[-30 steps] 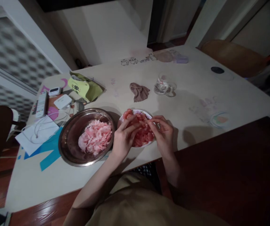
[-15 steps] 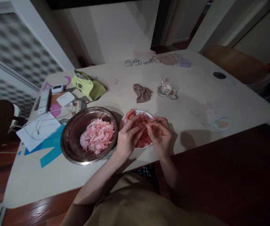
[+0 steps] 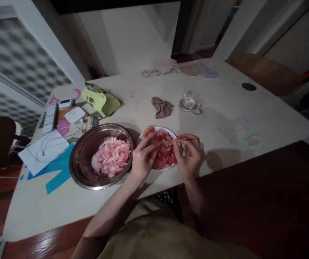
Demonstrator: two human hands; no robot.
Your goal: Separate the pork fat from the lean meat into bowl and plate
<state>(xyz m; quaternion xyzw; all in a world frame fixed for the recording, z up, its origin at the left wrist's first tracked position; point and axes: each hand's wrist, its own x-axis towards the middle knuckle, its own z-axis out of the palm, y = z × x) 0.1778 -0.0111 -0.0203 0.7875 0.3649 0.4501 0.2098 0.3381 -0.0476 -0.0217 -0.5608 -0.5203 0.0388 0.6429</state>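
Observation:
A white plate (image 3: 173, 134) piled with red fruit pieces (image 3: 164, 155) sits near the table's front edge. My left hand (image 3: 142, 161) rests on the plate's left side, fingers curled and pinching a red piece. My right hand (image 3: 189, 155) hovers over the plate's right rim, its fingers pinched together on a small bit that I cannot make out. To the left stands a steel bowl (image 3: 82, 158) holding a heap of pale pink peelings (image 3: 111, 156).
A brown cloth (image 3: 162, 107) and a glass mug (image 3: 188, 101) lie behind the plate. At the left are a yellow-green bag (image 3: 100, 99), a remote (image 3: 50, 116), white devices, paper and cables. Wooden chairs stand at the far right (image 3: 267, 72) and the left.
My hands have drawn slightly apart over the plate; the right hand shifted toward the plate's right rim. The camera view moved a little.

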